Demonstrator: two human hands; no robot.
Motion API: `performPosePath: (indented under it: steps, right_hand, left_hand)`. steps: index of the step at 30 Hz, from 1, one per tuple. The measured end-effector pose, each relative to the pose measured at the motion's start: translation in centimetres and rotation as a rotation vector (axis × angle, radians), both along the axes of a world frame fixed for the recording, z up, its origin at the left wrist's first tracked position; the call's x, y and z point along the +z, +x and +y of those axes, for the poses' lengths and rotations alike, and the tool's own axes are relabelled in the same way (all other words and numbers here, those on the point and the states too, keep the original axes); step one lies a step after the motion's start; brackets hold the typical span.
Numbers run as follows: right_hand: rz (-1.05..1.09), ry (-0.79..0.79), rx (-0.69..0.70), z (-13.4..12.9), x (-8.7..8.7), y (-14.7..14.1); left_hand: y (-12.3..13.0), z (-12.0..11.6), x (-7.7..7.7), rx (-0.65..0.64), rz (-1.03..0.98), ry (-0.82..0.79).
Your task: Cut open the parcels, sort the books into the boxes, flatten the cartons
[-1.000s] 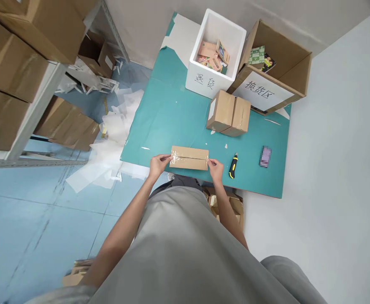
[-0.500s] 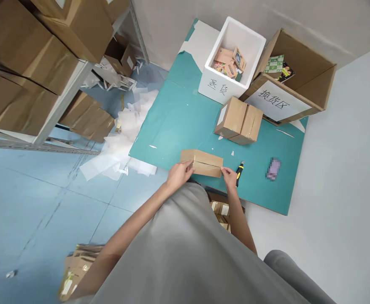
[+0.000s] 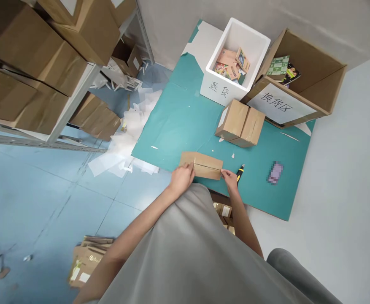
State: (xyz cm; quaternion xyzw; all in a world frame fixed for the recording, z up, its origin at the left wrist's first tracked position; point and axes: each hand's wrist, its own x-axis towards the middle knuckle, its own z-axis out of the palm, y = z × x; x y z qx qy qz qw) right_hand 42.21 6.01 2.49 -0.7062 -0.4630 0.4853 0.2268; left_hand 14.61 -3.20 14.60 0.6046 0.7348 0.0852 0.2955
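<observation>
A small, flat brown cardboard box (image 3: 205, 164) lies at the near edge of the table, a seam running along its top. My left hand (image 3: 182, 178) is closed at the box's left part, its curled fingers at the seam. Thumb and fingers of my right hand (image 3: 229, 179) pinch the box's right end. Just beyond that hand lies a black and yellow utility knife (image 3: 241, 173). Two more closed cardboard boxes (image 3: 242, 123) stand side by side farther back. What lies under my left fingers is hidden.
Behind stand a white foam box (image 3: 214, 86) holding small boxes and cards, and a large open carton (image 3: 317, 99) with a paper sign. A blurred purple item (image 3: 275, 173) lies on the green tabletop (image 3: 172, 114). Loaded shelves (image 3: 90, 80) and flattened cardboard (image 3: 86, 261) are at left.
The whole view has shifted slightly. My left fingers look more curled at the seam, while my right hand keeps its pinch on the box's end. The box stays in place on the table.
</observation>
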Motion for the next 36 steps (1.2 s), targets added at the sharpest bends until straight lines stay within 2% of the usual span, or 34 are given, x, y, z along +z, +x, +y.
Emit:
performPosePath:
  steps: [3,5,7,10,12,14,17,20,24,26,30,33,36]
  right_hand:
    - [0.014,0.033,0.070,0.1,1.3,-2.2]
    - [-0.035,0.118,0.146,0.3,2.8,-4.4]
    - [-0.115,0.251,0.266,0.6,4.9,-7.0]
    - [-0.189,0.404,0.514,0.4,7.9,-11.4]
    - [-0.219,0.471,0.733,-0.6,9.2,-14.5]
    - [-0.181,0.541,0.954,-2.3,9.8,-17.1]
    - [-0.118,0.595,1.062,-4.9,9.8,-19.4]
    - [-0.102,0.618,1.071,-6.0,9.4,-19.3]
    - [-0.132,0.643,1.021,-3.7,9.3,-16.5]
    - [-0.176,0.653,0.915,-1.6,9.1,-14.5]
    - [-0.175,0.601,0.602,2.0,7.6,-9.8]
    - [-0.131,0.487,0.486,3.0,5.6,-6.8]
    - [-0.132,0.359,0.418,2.7,3.6,-4.5]
  left_hand:
    - [-3.0,-0.7,-3.3,0.273,-0.118,0.045]
    - [-4.8,-1.3,-5.8,0.482,-0.241,0.013]
    - [-5.9,-2.2,-8.0,0.637,-0.304,-0.032]
    - [-6.3,-4.0,-10.5,0.771,-0.315,-0.074]
    - [-5.9,-5.2,-11.7,0.853,-0.336,-0.099]
    - [-5.1,-6.3,-12.6,0.918,-0.374,-0.117]
    - [-3.6,-7.5,-13.5,0.980,-0.448,-0.121]
    - [-2.6,-7.8,-13.8,1.007,-0.518,-0.111]
    - [-2.2,-7.0,-13.3,1.014,-0.552,-0.060]
    - [-2.2,-6.2,-12.8,1.009,-0.532,-0.023]
    - [-2.2,-4.3,-11.5,0.985,-0.447,0.065]
    - [-2.0,-3.0,-10.3,0.935,-0.396,0.094]
    - [-1.5,-2.0,-9.4,0.875,-0.367,0.077]
